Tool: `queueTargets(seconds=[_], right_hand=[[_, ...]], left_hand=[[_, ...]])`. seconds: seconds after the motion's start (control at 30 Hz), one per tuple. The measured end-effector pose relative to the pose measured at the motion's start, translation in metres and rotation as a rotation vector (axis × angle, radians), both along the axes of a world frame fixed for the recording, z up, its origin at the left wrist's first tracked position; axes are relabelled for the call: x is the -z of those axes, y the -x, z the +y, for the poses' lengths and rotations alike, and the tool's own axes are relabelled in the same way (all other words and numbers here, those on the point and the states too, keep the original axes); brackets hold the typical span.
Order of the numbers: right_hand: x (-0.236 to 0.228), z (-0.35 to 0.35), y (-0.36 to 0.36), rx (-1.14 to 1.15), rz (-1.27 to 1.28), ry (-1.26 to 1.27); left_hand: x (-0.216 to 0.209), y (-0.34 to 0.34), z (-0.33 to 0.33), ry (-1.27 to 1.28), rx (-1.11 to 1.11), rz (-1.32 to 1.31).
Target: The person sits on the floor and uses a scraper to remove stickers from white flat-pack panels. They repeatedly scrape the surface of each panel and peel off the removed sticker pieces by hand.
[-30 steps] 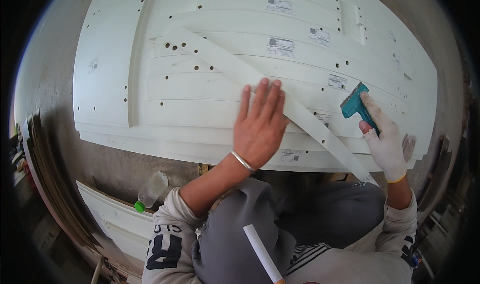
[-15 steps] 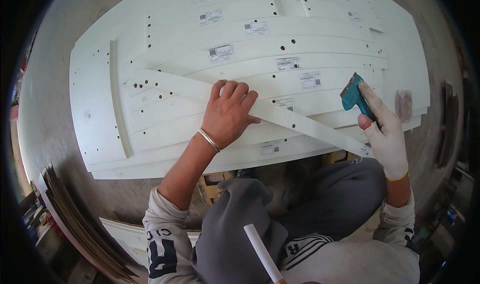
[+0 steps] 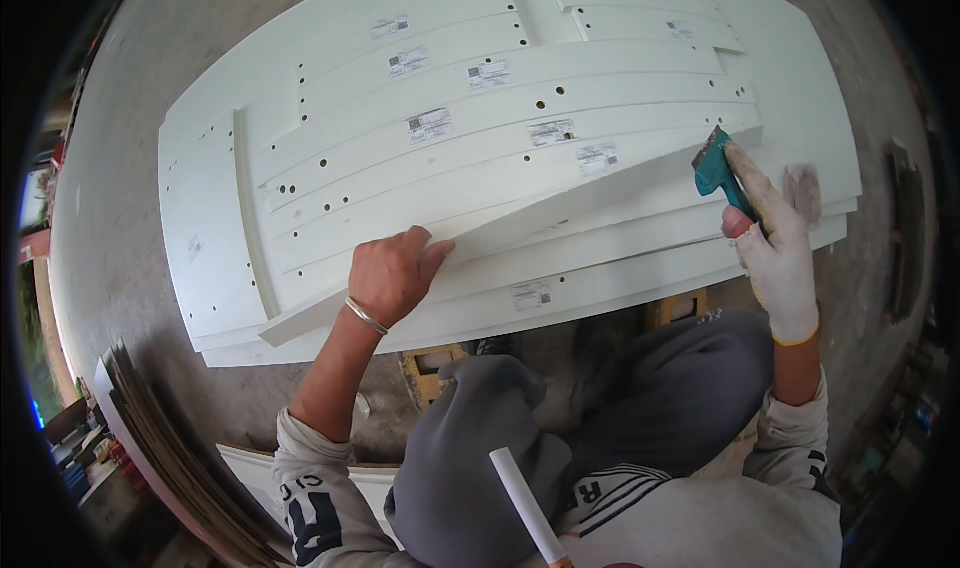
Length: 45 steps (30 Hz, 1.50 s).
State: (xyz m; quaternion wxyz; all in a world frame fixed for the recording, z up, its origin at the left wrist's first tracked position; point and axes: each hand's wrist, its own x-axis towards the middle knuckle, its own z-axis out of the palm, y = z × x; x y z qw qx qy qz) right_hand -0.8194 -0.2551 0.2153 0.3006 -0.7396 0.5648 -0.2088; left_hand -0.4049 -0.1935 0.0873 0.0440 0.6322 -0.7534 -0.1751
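Grey trousers [image 3: 462,448] accompany pale sleeves [image 3: 345,513], a silver bangle [image 3: 366,316] and seemingly a white glove [image 3: 782,283]

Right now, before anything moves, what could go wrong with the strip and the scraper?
The left hand grips the white strip left of its middle, so the longer right end might swing or dip. The scraper in the right hand appears close to that end; its blade could scratch the white surface. The bare thumb tip might also get nicked.

Strip [image 3: 590,196] over panels [image 3: 375,180] — scraper [image 3: 714,174] right
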Motion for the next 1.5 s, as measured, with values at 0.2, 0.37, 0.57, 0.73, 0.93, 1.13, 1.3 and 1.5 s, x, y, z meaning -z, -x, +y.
queueTargets(seconds=[0.2, 0.37, 0.57, 0.73, 0.93, 1.13, 1.3, 1.5], right_hand=[[0.009, -0.004, -0.001, 0.023, -0.103, -0.099], [0.017, -0.008, -0.006, 0.018, -0.143, -0.223], [0.02, -0.012, -0.017, -0.084, -0.072, -0.303], [0.024, -0.013, -0.022, -0.11, -0.038, -0.336], [0.027, -0.014, -0.028, -0.16, 0.019, -0.374], [0.033, -0.018, -0.037, -0.236, 0.101, -0.375], [0.039, -0.017, -0.035, -0.211, 0.111, -0.375], [0.043, -0.015, -0.041, -0.198, 0.109, -0.444]], left_hand=[[0.004, -0.026, -0.014, -0.058, -0.094, 0.266], [-0.005, -0.029, -0.028, -0.251, -0.156, 0.27], [0.0, -0.038, -0.031, -0.254, -0.139, 0.404], [-0.006, -0.043, -0.03, -0.358, -0.169, 0.448], [-0.001, -0.042, -0.028, -0.374, -0.19, 0.567], [0.004, -0.04, -0.028, -0.285, -0.244, 0.547], [-0.002, -0.03, -0.025, -0.2, -0.167, 0.515], [0.016, -0.017, -0.022, 0.096, -0.082, 0.282]])
